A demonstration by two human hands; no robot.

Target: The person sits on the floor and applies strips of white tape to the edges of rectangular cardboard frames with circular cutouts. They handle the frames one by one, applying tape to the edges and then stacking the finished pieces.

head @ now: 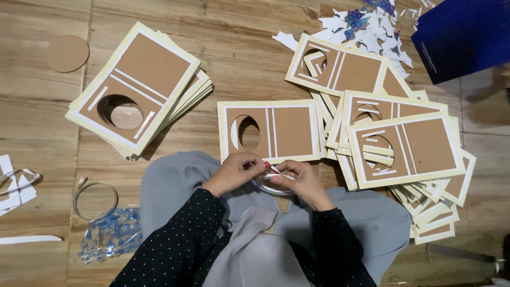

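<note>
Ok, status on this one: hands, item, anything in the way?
Left hand and right hand pinching a white strip. Tape roll beneath. Brown card just ahead, untouched.

Dim warm indoor light; soft shadows beside card stacks, sharp focus, darker corners

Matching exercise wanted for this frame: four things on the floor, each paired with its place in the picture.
Things:
1. round brown cardboard disc
2. dark blue box
3. clear plastic bag of blue pieces
4. neat stack of brown cream-bordered cards

Places:
A. top right corner
B. lower left, beside the grey fabric
C. top left corner
D. upper left of centre

Pairs: 1-C, 2-A, 3-B, 4-D
</note>
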